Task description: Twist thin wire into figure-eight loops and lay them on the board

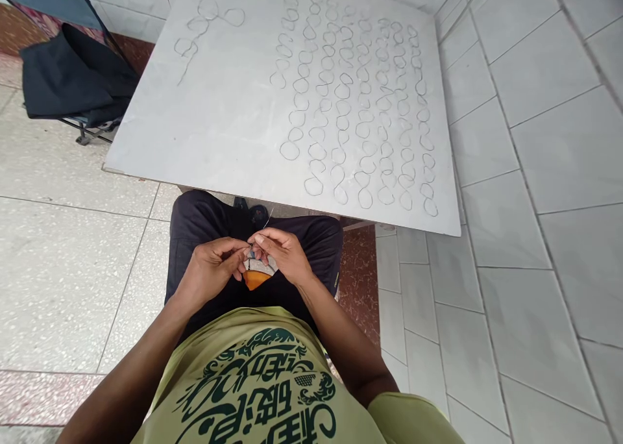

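Above my lap, my left hand [220, 261] and my right hand [282, 252] meet, thumbs and fingertips pinched together. From the pinch a thin wire [269, 217] sticks up towards the board; its lower part is hidden by my fingers. Just beneath my hands is an orange and pale patch [255, 278], whose kind I cannot make out. Rows of looped wire pieces [344, 124] lie on the right part of the white board [219, 126], and a few more looped wires [195, 32] lie at its far left.
The board's near edge runs just past my knees. A white tiled wall [530, 139] stands close on the right. A chair with a dark cloth [73, 74] is at the far left, on the tiled floor [63, 256].
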The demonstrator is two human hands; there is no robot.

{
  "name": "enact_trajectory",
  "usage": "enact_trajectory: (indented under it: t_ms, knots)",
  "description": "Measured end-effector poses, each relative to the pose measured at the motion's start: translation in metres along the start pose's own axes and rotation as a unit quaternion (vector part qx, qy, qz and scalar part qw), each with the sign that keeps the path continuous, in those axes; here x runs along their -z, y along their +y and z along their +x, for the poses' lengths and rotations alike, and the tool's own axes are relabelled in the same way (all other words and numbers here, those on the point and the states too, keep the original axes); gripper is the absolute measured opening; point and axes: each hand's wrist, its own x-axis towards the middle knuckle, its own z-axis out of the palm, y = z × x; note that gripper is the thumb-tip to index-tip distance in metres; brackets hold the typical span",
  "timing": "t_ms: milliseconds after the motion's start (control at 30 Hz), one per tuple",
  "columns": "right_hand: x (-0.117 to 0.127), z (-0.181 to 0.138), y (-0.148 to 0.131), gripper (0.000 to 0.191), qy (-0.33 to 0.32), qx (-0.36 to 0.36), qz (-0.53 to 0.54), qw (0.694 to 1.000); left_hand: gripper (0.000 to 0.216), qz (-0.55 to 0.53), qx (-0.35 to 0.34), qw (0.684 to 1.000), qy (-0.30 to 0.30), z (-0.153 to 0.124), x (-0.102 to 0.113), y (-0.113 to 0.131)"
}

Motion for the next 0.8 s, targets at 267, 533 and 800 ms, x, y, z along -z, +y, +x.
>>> enact_trajectory:
  t_ms: [267, 533, 800]
  knots:
    - [0.007, -0.003, 0.006, 0.034, -0.058, -0.018, 0.066, 0.996, 0.026, 0.082, -0.033, 0.986, -0.143, 0.009, 0.021, 0.010]
    - [0.010, -0.010, 0.009, 0.034, -0.088, -0.072, 0.130, 0.985, 0.024, 0.102, -0.063, 0.958, -0.260, 0.019, 0.033, 0.030]
    - [0.011, -0.013, 0.016, 0.032, -0.069, -0.063, 0.163, 0.982, 0.025, 0.162, -0.087, 0.948, -0.261, 0.026, 0.037, 0.038]
